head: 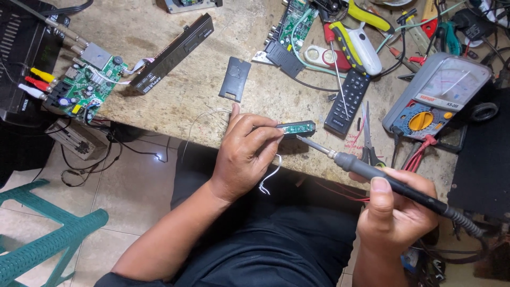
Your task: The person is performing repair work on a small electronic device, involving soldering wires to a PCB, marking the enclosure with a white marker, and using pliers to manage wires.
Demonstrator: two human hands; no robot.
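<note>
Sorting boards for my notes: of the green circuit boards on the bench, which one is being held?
The small narrow board, pinched by the left hand at the bench edge, soldering iron tip against it. The others lie untouched farther back.

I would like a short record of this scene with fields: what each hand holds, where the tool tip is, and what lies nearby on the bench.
left hand: the left hand pinches a small green circuit board at the bench edge
right hand: the right hand grips a soldering iron by its dark handle
tool tip: at the small board's right end; contact cannot be confirmed
solder: a thin solder wire hangs below the left hand
nearby: black remote control, scissors, analog multimeter, larger green circuit board
surface: worn workbench
</note>
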